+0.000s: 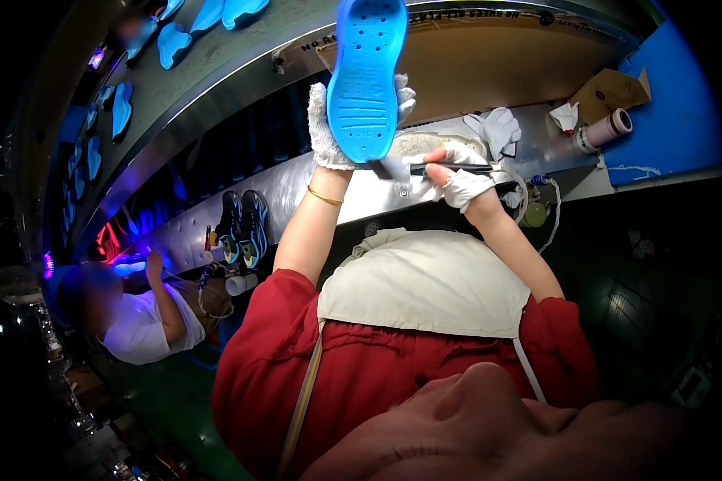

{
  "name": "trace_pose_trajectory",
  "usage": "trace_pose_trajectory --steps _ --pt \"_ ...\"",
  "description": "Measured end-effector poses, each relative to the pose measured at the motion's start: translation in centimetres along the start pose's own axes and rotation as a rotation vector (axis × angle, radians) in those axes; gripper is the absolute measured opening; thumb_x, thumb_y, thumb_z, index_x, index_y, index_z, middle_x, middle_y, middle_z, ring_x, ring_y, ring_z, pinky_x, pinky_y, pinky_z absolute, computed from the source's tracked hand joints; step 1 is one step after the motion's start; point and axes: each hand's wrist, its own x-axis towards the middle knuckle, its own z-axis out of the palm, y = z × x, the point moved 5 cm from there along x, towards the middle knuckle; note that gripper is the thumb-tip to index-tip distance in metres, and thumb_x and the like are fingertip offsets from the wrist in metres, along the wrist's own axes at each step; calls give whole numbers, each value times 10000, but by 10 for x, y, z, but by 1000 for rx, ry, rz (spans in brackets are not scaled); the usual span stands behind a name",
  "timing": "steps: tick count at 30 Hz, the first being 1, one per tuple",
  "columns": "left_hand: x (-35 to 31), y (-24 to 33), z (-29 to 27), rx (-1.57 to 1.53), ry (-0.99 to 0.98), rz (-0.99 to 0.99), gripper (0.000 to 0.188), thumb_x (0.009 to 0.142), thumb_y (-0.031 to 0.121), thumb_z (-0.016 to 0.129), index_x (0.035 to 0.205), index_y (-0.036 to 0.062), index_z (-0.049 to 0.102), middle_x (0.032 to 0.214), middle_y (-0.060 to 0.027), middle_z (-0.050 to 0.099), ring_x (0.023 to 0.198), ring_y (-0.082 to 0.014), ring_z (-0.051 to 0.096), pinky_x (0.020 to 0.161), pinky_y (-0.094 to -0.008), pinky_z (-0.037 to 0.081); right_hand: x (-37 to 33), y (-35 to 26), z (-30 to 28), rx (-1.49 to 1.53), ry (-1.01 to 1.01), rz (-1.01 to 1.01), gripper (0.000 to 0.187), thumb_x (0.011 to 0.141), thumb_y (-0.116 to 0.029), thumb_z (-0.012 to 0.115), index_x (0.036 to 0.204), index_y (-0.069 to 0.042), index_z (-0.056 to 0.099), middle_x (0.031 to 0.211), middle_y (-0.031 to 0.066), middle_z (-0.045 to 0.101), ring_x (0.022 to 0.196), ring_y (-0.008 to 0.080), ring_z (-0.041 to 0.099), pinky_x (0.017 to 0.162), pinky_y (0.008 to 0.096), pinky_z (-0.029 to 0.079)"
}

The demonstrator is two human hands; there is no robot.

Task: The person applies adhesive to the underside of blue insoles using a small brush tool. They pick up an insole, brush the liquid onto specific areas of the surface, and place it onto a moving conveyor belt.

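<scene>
A: Biggest thing?
B: Metal workbench (313, 188) w/ curved conveyor of blue soles behind.
A: Next?
B: Blue shoe sole (367, 76), upright above bench, gripped by gloved left hand (329, 128).
A: Right hand (457, 180)?
B: Gloved, closed on thin dark brush (449, 167), tip at sole's lower edge.

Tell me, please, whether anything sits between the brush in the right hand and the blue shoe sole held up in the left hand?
Nothing visible does. The brush tip meets the blue shoe sole's lower end directly, with the left hand gripping behind it.
</scene>
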Motion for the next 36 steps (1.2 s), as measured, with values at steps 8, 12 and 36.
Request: trace_pose_trajectory --steps 8,12,36 --pt "5 -1 1 89 68 -197 949 920 668 451 1520 -38 248 1481 -328 375 1313 -508 448 1115 -580 372 2 -42 35 -804 -253 -830 217 770 75 716 960 -26 685 1013 111 699 853 201 681 776 292 536" --pt "10 0 -6 275 129 -323 961 916 661 477 1520 -47 238 1470 -333 383 1285 -511 475 1092 -566 412 10 -33 31 -753 -359 -604 193 800 64 719 967 -24 678 1073 101 702 934 190 668 834 296 536" --pt "6 -8 -24 777 560 -590 559 911 480 660 1237 29 606 1078 -175 685 884 -263 707 739 -386 623 19 -62 -4 -728 -348 -75 144 775 18 758 899 -29 703 1013 95 735 976 198 696 882 304 559"
